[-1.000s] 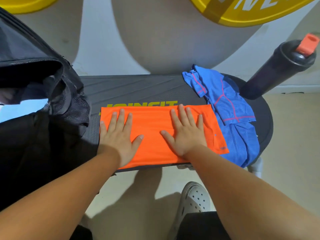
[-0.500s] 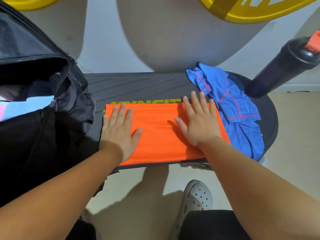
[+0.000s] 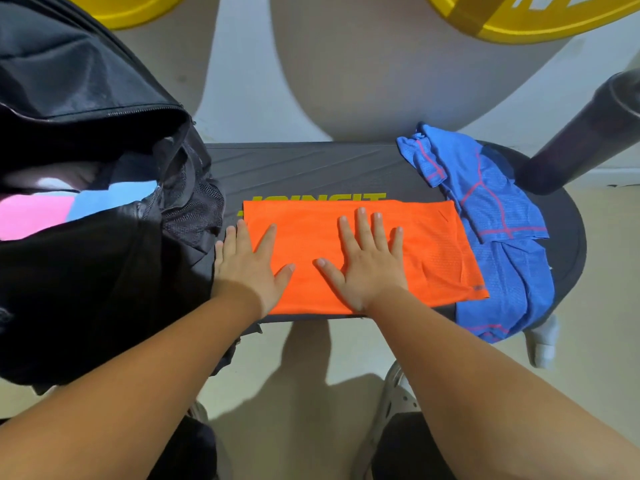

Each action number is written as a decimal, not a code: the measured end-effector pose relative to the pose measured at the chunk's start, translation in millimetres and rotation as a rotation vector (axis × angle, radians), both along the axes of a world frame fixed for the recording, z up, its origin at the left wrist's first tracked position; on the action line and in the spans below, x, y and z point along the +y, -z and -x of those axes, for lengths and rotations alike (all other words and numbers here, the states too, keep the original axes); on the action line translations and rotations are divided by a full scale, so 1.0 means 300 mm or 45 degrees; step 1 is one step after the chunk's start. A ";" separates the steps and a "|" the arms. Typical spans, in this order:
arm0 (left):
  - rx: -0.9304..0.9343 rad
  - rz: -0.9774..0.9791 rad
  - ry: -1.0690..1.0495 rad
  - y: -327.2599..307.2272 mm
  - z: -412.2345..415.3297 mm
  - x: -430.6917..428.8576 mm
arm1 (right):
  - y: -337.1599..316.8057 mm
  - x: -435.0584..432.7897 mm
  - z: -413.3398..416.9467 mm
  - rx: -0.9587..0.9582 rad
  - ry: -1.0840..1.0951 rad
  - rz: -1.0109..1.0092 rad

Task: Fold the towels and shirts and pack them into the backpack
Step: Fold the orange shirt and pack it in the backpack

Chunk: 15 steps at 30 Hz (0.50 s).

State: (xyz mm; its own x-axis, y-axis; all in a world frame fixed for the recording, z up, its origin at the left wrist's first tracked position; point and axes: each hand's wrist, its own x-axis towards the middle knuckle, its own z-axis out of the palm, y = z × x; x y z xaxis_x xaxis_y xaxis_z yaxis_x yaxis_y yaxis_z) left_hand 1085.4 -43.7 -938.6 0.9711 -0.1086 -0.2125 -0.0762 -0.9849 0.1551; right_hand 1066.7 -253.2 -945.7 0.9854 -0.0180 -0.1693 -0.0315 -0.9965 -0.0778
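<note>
**Both palms flatten the folded orange shirt beside the open backpack**

At the far left one black backpack (image 3: 86, 237) stands with its mouth unzipped and gaping toward the work, probably so that folded pieces can go straight in. Two folded cloths show inside it, one pink cloth (image 3: 31, 216) and one light blue cloth (image 3: 110, 202), lying side by side. They are likely the towels, though that cannot be confirmed.

Next comes the left hand (image 3: 247, 268). Its grip is wide and holds nothing. The fingers are straight and spread over the left edge of the one orange shirt (image 3: 433, 258), with the outer fingers on the dark tabletop (image 3: 311, 171). The shirt lies as a flat rectangle along the near edge of the tabletop, just beside the backpack. The right hand (image 3: 370, 268) rests palm-down on the middle of it, grip likewise wide and empty. The flat palms seem meant to press out creases and pin the fold.

Further right, one blue shirt (image 3: 485, 216) lies crumpled and unfolded, its near end hanging over the tabletop's edge, touching the orange one. It appears to be waiting its turn.

One dark bottle (image 3: 581, 140) leans at the far right, and two yellow discs (image 3: 519, 15) sit along the top.
</note>
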 end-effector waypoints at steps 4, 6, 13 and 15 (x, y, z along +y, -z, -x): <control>-0.035 0.019 0.040 0.008 -0.013 0.008 | -0.002 0.002 0.000 -0.006 0.006 -0.026; -0.073 0.047 0.062 0.001 -0.018 0.010 | 0.000 0.002 0.000 -0.014 0.012 -0.027; -0.080 0.444 0.123 -0.050 -0.022 0.015 | 0.008 0.001 -0.002 -0.034 0.017 -0.044; -0.033 0.532 0.083 -0.066 -0.027 0.011 | 0.007 0.000 -0.002 -0.030 0.016 -0.044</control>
